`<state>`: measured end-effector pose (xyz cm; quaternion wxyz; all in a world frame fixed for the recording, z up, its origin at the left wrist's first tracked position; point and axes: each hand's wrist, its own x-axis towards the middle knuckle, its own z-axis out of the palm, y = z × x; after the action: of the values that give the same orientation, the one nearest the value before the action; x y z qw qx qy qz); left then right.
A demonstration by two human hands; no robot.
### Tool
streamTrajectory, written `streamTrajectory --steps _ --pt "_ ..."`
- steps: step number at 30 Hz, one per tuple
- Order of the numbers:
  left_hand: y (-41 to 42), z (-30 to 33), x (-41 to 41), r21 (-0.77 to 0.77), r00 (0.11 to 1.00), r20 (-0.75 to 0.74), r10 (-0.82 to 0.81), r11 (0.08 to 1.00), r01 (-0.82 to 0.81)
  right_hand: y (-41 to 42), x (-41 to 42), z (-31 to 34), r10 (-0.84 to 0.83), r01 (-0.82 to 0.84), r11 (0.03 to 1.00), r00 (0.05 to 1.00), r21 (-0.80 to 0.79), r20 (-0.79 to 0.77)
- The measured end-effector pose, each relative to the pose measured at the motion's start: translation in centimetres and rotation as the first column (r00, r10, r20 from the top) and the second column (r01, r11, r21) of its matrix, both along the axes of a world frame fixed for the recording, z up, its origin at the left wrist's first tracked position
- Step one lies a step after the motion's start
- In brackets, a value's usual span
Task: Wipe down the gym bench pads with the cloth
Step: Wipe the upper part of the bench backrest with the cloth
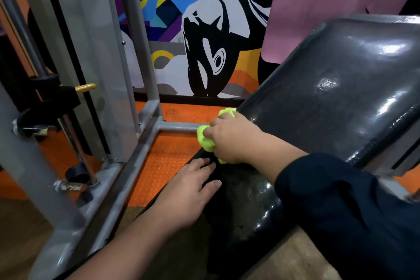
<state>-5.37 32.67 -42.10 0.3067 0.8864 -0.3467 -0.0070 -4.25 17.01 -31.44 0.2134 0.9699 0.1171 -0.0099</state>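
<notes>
Right hand (pixel 229 137) curled around a bunched green cloth (pixel 205 141) at the back pad's (pixel 329 88) lower left edge, left hand (pixel 191 191) flat with fingers straight, resting on the seat pad (pixel 245 202)

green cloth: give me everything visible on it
The neon yellow-green cloth is soft, bunched fabric, mostly hidden under the right hand, whose fingers curl round it. Crumpled lobes stick out at the hand's far, left and near sides. It sits at the left edge of the glossy black bench pads, above the orange floor.
</notes>
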Motion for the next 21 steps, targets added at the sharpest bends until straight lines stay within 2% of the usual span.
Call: streamTrajectory --steps 2,4,6,9,13,17,21 --pt "0.0 0.1 0.0 -0.001 1.0 0.002 -0.012 1.0 0.012 -1.0 -0.6 0.4 0.023 -0.021 0.998 0.999 0.051 -0.047" --pt "0.1 0.0 -0.1 -0.01 1.0 0.002 -0.01 1.0 0.01 -1.5 -0.6 1.2 -0.001 0.002 0.996 1.0 0.09 -0.012" --pt "0.1 -0.1 -0.1 -0.013 1.0 0.003 0.005 1.0 -0.005 -0.8 -0.7 0.9 -0.023 0.019 0.997 0.998 0.07 0.051" --pt "0.0 -0.2 -0.2 -0.014 1.0 0.004 0.004 1.0 -0.004 -0.5 -1.4 -0.4 0.039 -0.04 0.999 0.998 0.022 0.043" --pt "0.0 -0.4 -0.1 -0.024 1.0 0.017 -0.005 1.0 0.006 -1.2 -2.5 0.3 0.013 -0.018 0.995 0.999 0.095 0.052" --pt "-0.1 -0.4 -0.2 -0.043 1.0 0.0 0.016 0.999 -0.016 0.0 -3.0 -1.4 0.041 -0.045 0.998 0.994 0.04 0.099" --pt "-0.1 -0.5 -0.3 -0.04 1.0 0.0 0.006 0.999 -0.006 -1.2 -4.0 -0.5 0.028 -0.039 0.99 0.996 0.138 0.082"
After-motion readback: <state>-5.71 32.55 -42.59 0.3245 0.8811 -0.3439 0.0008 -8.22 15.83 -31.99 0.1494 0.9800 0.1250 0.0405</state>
